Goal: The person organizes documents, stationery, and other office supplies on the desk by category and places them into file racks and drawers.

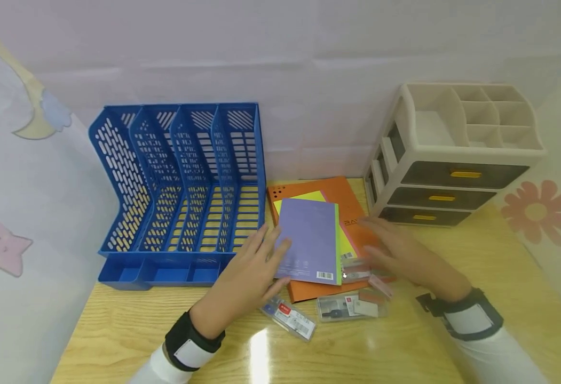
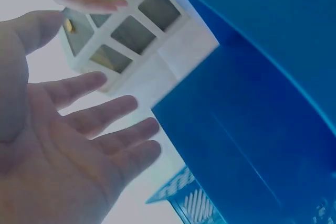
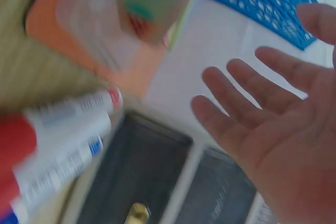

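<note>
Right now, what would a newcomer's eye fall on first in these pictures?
The blue four-slot file rack probably stands out first, on the left of the wooden table. In the middle, a purple notebook lies over an orange folder. At the right stands a cream three-drawer organizer.

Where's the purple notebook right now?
In the head view, the purple notebook lies just right of centre, on top of the yellow notebook and orange folder, between the left hand and right hand.
</note>
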A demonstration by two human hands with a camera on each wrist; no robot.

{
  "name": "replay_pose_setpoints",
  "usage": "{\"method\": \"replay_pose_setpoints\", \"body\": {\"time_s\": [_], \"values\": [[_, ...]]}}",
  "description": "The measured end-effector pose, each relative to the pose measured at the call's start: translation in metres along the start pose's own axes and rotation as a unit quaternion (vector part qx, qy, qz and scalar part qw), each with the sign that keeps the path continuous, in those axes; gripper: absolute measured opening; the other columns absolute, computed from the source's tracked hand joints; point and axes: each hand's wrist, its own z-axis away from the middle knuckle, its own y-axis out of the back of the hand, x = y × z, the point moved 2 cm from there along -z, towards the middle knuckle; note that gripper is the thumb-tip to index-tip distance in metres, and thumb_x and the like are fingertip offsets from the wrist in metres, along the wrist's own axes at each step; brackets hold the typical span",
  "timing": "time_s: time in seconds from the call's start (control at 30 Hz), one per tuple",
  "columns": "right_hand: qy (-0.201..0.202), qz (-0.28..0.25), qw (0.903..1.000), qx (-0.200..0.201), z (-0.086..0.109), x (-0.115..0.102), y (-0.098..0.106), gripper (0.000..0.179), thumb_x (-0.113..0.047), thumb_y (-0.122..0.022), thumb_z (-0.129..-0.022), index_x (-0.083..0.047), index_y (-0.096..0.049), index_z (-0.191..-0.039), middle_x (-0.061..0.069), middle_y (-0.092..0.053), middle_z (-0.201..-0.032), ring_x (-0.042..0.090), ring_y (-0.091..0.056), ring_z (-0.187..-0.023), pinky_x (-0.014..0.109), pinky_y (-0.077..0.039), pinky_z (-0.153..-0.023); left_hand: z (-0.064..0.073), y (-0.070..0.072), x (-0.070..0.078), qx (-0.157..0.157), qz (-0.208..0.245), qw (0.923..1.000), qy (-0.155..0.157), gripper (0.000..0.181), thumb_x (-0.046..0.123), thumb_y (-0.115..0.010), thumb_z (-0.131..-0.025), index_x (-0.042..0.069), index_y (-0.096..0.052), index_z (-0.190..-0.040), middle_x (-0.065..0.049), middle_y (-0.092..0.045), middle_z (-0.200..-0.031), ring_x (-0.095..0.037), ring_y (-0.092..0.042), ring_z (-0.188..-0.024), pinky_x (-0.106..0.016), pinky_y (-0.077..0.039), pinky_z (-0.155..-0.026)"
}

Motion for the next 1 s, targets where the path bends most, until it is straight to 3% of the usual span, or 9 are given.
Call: {"method": "replay_pose_setpoints", "body": {"time_s": [0.23, 0.5, 0.7, 0.83, 1.0], "values": [[-0.004, -0.013, 0.9997, 0.021, -0.017, -0.002, -0.014, 0.046, -0.018, -0.064, -0.102, -0.008, -0.055, -0.146, 0.015, -0.061, -0.143, 0.036, -0.061, -0.128, 0.059, -0.052, -0.103, -0.013, -0.014, 0.012, -0.076, -0.001, 0.9970, 0.010, 0.075, 0.051, -0.068, -0.097, 0.010, -0.044, -0.155, -0.021, -0.037, -0.163, -0.046, -0.037, -0.149, -0.058, -0.042, -0.116], [-0.034, -0.084, 0.9959, -0.001, -0.035, 0.000, -0.030, 0.046, -0.016, -0.059, -0.104, 0.008, -0.052, -0.143, 0.024, -0.065, -0.135, 0.039, -0.067, -0.118, 0.054, -0.057, -0.097, -0.030, -0.022, 0.027, -0.129, 0.003, 0.9917, -0.008, 0.076, 0.054, -0.067, -0.096, 0.014, -0.042, -0.156, -0.018, -0.035, -0.164, -0.043, -0.039, -0.149, -0.061, -0.043, -0.114], [-0.070, -0.107, 0.9918, -0.003, -0.037, -0.001, -0.037, 0.050, -0.016, -0.060, -0.104, 0.010, -0.049, -0.145, 0.024, -0.068, -0.127, 0.036, -0.069, -0.113, 0.052, -0.058, -0.093, -0.036, -0.035, 0.031, -0.162, 0.004, 0.9866, 0.017, 0.080, 0.053, -0.071, -0.094, 0.015, -0.041, -0.157, -0.020, -0.033, -0.166, -0.047, -0.038, -0.148, -0.064, -0.048, -0.107], [-0.100, -0.117, 0.9880, -0.014, -0.038, -0.001, -0.039, 0.052, -0.020, -0.059, -0.105, 0.007, -0.047, -0.148, 0.022, -0.069, -0.127, 0.036, -0.069, -0.113, 0.052, -0.058, -0.093, -0.037, -0.044, 0.033, -0.178, 0.005, 0.9834, 0.034, 0.074, 0.043, -0.073, -0.095, 0.014, -0.043, -0.156, -0.022, -0.033, -0.165, -0.050, -0.040, -0.146, -0.062, -0.053, -0.102], [-0.143, -0.164, 0.9752, -0.040, -0.042, -0.003, -0.037, 0.057, -0.023, -0.058, -0.105, 0.003, -0.041, -0.153, 0.023, -0.065, -0.136, 0.039, -0.067, -0.120, 0.054, -0.057, -0.097, -0.038, -0.047, 0.033, -0.177, 0.004, 0.9837, 0.031, 0.059, 0.019, -0.070, -0.099, 0.011, -0.049, -0.152, -0.025, -0.041, -0.160, -0.053, -0.047, -0.139, -0.055, -0.058, -0.095]]}}
